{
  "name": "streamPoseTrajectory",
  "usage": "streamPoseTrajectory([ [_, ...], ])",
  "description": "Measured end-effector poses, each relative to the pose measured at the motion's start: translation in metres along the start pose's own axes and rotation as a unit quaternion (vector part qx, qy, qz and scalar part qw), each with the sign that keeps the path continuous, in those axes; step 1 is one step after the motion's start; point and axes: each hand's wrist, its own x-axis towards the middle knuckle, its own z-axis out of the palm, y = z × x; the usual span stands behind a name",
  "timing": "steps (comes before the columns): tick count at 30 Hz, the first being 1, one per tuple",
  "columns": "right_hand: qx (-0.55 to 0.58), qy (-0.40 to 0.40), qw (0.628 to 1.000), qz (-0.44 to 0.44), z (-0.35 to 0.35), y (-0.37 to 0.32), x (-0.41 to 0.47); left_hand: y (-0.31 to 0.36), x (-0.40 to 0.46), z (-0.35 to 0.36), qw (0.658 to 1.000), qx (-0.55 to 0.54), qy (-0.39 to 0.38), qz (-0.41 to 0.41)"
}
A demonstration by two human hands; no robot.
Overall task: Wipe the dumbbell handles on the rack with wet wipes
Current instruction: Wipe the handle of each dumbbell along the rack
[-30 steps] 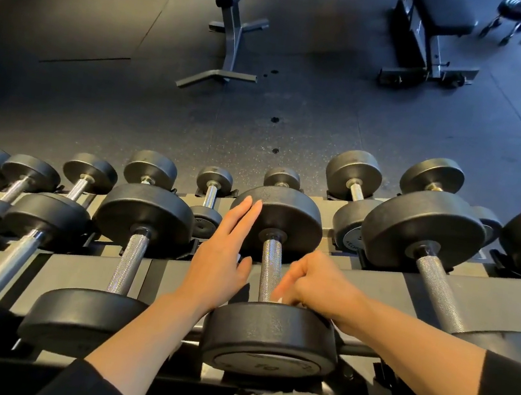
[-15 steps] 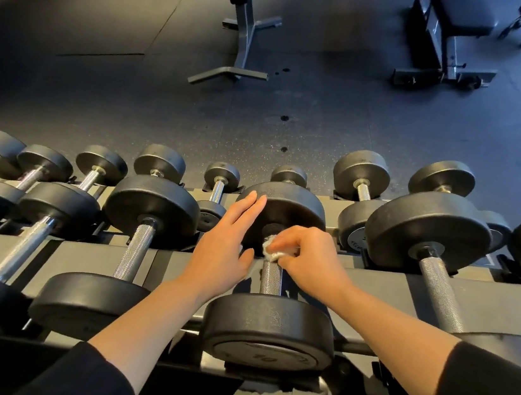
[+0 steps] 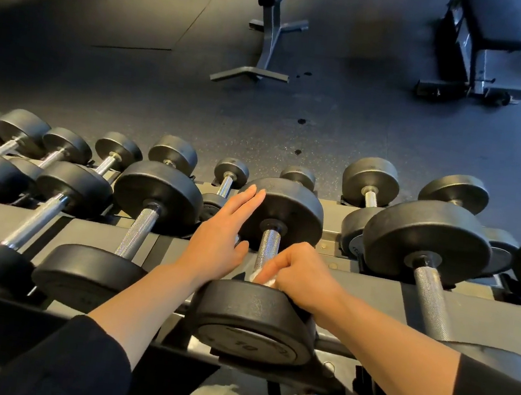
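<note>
A gym: dumbbell rack (image 3: pixel 373 288), weight bench (image 3: pixel 487 25), rubber floor (image 3: pixel 134 88).

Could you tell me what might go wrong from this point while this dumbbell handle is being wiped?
The right hand pinches the wet wipe right against the near weight head, so fingers could jam there. The left hand only rests flat on the far weight head; the dumbbell might roll. The upper handle may get missed.

A grey metal dumbbell rack (image 3: pixel 372 291) carries rows of black round-headed dumbbells (image 3: pixel 147 215). It stands on dark speckled rubber flooring (image 3: pixel 134 91).
</note>
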Motion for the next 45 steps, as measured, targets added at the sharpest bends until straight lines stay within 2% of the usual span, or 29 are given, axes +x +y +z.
streamPoseTrajectory([
  [3, 0.038, 0.041, 0.998, -0.005, 0.002, 0.001, -0.002, 0.001, 0.0, 0.0, 1.0, -0.002, 0.005, 0.002],
  [5, 0.051, 0.112, 0.991, -0.052, 0.003, 0.001, 0.001, 0.001, 0.0, 0.0, 1.0, -0.008, 0.009, 0.003],
  [8, -0.004, 0.19, 0.974, -0.124, 0.005, 0.001, 0.017, -0.005, 0.004, -0.007, 0.999, -0.011, 0.011, 0.029],
  [13, -0.211, 0.154, 0.956, -0.134, 0.012, -0.003, 0.048, -0.029, 0.021, -0.036, 0.992, -0.005, -0.044, 0.116],
  [16, -0.268, 0.138, 0.947, -0.111, 0.012, -0.007, 0.053, -0.046, 0.031, -0.042, 0.982, -0.001, -0.078, 0.17],
  [22, -0.272, 0.055, 0.957, -0.082, 0.003, -0.026, 0.025, -0.071, 0.043, -0.045, 0.958, 0.01, -0.128, 0.255],
  [26, -0.247, -0.028, 0.968, -0.033, 0.001, -0.033, 0.01, -0.088, 0.055, -0.047, 0.936, -0.001, -0.172, 0.308],
  [30, -0.225, -0.073, 0.971, 0.024, 0.003, -0.044, 0.007, -0.1, 0.064, -0.043, 0.923, -0.031, -0.186, 0.335],
  [32, -0.214, -0.035, 0.975, 0.044, 0.007, -0.051, 0.012, -0.102, 0.063, -0.04, 0.919, -0.063, -0.189, 0.339],
  [34, -0.226, 0.091, 0.969, 0.03, 0.013, -0.058, 0.022, -0.106, 0.062, -0.034, 0.916, -0.089, -0.186, 0.345],
  [36, -0.27, 0.204, 0.941, 0.008, 0.019, -0.064, 0.033, -0.111, 0.062, -0.026, 0.913, -0.116, -0.178, 0.348],
  [37, -0.298, 0.225, 0.928, 0.003, 0.022, -0.066, 0.038, -0.113, 0.062, -0.022, 0.912, -0.128, -0.175, 0.348],
  [41, -0.437, 0.202, 0.877, 0.011, 0.03, -0.061, 0.053, -0.116, 0.057, -0.01, 0.911, -0.155, -0.165, 0.345],
  [45, -0.472, 0.13, 0.871, 0.043, 0.04, -0.062, 0.057, -0.121, 0.058, -0.005, 0.906, -0.18, -0.158, 0.348],
])
